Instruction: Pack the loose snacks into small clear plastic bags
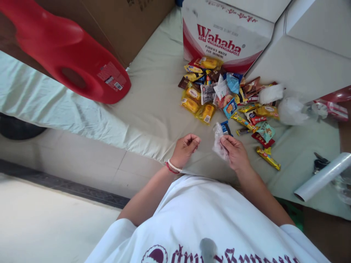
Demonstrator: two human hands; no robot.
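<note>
My right hand (234, 151) pinches a crumpled piece of clear plastic film (218, 142), which hangs to the left of its fingers. Curled closed at the near edge of the cloth-covered surface, my left hand (186, 148) has its thumb pressed to its fingers; whether anything small is between them is hidden. A gap separates this hand from the film. Just beyond the film lies a dark blue packet (226, 128). Farther off is a heap of wrapped snacks, with yellow cake packs (190, 104), a blue cracker packet (229, 108) and a mint green packet (265, 130).
A white and red Wahaha carton (225, 36) stands behind the snacks. At the left is a large red jug (90, 69) before a brown carton (115, 25). A roll of film (323, 177) lies at the right, near a clear plastic bag (293, 109).
</note>
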